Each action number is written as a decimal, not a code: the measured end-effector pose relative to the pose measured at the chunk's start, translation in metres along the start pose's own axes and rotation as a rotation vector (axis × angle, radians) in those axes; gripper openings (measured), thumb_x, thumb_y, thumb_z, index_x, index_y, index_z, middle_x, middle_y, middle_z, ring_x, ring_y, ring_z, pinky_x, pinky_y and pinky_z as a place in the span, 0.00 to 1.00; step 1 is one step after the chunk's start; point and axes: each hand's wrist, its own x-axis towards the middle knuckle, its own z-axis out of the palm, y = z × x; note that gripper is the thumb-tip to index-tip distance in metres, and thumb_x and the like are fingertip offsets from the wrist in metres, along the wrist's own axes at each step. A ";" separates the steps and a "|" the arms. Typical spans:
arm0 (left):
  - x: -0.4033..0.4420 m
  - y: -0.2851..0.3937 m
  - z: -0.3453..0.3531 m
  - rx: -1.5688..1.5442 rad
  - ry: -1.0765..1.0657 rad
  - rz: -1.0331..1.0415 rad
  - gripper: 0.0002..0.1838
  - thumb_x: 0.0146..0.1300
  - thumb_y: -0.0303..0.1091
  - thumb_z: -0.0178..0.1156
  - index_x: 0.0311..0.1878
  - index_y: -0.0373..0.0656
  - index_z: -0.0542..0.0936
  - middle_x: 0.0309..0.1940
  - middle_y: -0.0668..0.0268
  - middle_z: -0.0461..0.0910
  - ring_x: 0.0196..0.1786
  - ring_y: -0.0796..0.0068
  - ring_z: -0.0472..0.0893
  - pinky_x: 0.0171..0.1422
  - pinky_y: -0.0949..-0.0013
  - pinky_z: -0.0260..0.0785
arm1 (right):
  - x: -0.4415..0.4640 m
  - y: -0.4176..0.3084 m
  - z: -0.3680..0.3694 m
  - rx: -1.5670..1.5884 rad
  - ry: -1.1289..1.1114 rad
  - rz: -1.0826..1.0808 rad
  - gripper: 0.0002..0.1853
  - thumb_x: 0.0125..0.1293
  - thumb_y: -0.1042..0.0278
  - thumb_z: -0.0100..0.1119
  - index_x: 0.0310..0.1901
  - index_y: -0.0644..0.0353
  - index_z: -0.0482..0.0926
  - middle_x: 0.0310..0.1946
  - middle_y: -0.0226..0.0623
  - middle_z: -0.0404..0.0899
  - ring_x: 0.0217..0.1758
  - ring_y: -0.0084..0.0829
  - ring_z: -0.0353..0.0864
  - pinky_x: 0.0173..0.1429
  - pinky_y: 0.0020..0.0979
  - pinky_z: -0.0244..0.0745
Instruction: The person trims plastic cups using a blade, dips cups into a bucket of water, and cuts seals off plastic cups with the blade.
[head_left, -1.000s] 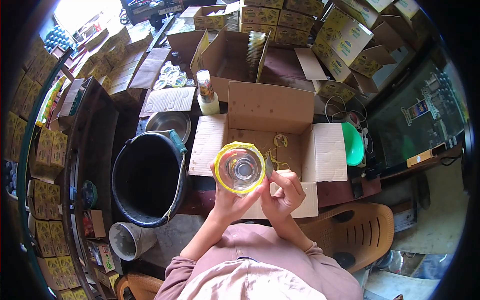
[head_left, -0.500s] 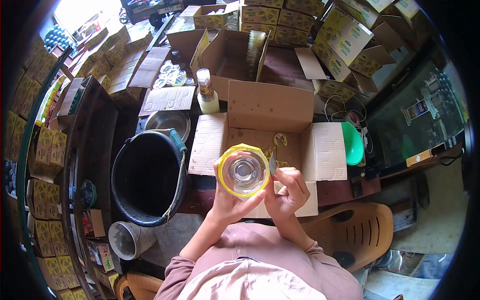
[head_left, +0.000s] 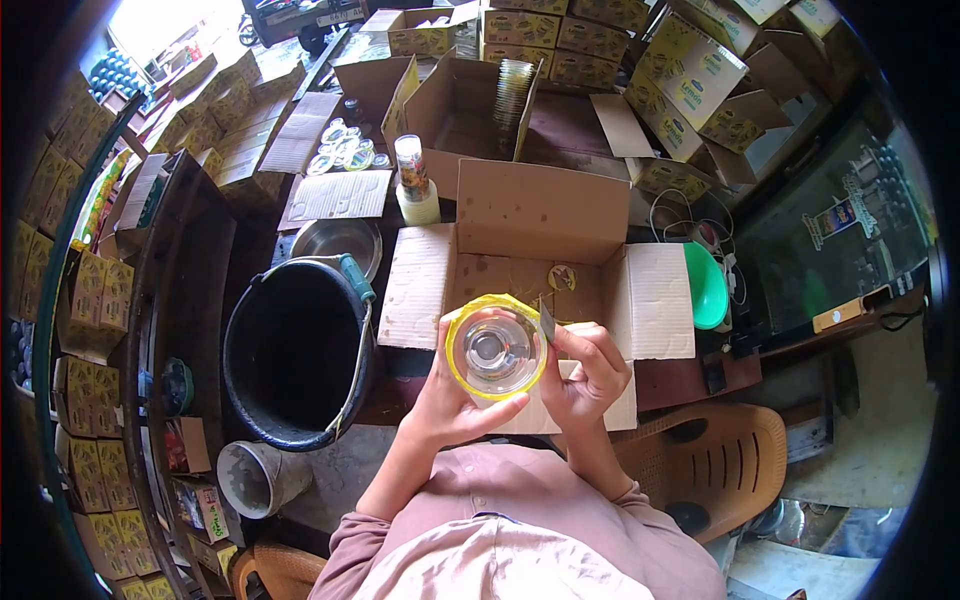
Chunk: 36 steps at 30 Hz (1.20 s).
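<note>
A clear round plastic cup (head_left: pixel 497 352) with a yellow film around its rim is held by my left hand (head_left: pixel 446 402), whose fingers wrap its left and lower side. My right hand (head_left: pixel 588 378) pinches a small thin grey blade (head_left: pixel 547 322) upright against the cup's right edge. Both hands are over the near side of an open cardboard box (head_left: pixel 543 212). Inside that box lie a round printed piece (head_left: pixel 562 278) and yellowish scraps, partly hidden behind the cup and hands.
A large black bucket (head_left: pixel 296 355) stands left of the box, with a metal bowl (head_left: pixel 338 246) behind it. To the right is a green bowl (head_left: pixel 706 287). Stacked cups (head_left: pixel 411 168) stand behind the box's left flap. An orange chair (head_left: pixel 700 465) is at the lower right.
The cup and both hands have shifted slightly right and downward. My right hand has turned a little, with the blade still at the cup's right edge.
</note>
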 end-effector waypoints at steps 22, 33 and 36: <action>0.012 0.000 -0.027 -0.052 -0.299 -0.045 0.40 0.34 0.46 0.65 0.52 0.35 0.66 0.46 0.58 0.66 0.52 0.65 0.66 0.57 0.65 0.56 | 0.011 0.007 -0.011 0.127 -0.203 0.044 0.13 0.44 0.84 0.64 0.34 0.61 0.82 0.23 0.34 0.77 0.25 0.25 0.78 0.27 0.21 0.72; 0.012 -0.018 -0.027 -0.047 -0.284 0.069 0.46 0.34 0.47 0.71 0.55 0.34 0.61 0.51 0.55 0.56 0.57 0.62 0.63 0.60 0.65 0.59 | 0.009 0.008 -0.006 0.108 -0.170 0.088 0.12 0.44 0.84 0.63 0.34 0.61 0.81 0.25 0.35 0.77 0.26 0.25 0.79 0.29 0.22 0.75; 0.017 -0.019 -0.020 0.018 -0.203 0.083 0.43 0.35 0.37 0.74 0.53 0.37 0.59 0.49 0.56 0.57 0.57 0.63 0.61 0.57 0.65 0.61 | 0.005 0.007 -0.002 0.074 -0.119 0.104 0.12 0.44 0.82 0.63 0.34 0.62 0.80 0.25 0.35 0.77 0.26 0.26 0.79 0.30 0.22 0.74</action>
